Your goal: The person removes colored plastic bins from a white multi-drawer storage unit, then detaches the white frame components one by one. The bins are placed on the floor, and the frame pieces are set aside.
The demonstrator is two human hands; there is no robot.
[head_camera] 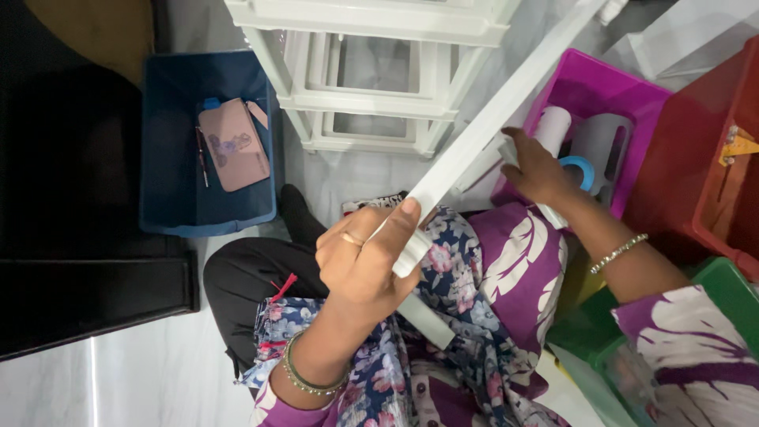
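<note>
left hand [364, 265] fingers clenched round a long white flat strip [490, 119], thumb on top; strip slants up and away past the fingers | right hand [538, 170] fingers grasping a white piece at the magenta bin [624, 99]; white rolls, blue tape ring [581, 168] inside | beyond: blue bin [170, 158] with pink pouch [233, 144]; red bin [688, 170]

The long white strip [490, 119] is slanting across the middle, barring a straight way between the left hand [368, 261] gripping its lower end and the right hand [538, 170] at the magenta bin [624, 99]. Ahead, the white plastic rack [371, 79] is closing off the front. Bare floor is lying open at lower left, beside the blue bin [207, 138].
</note>
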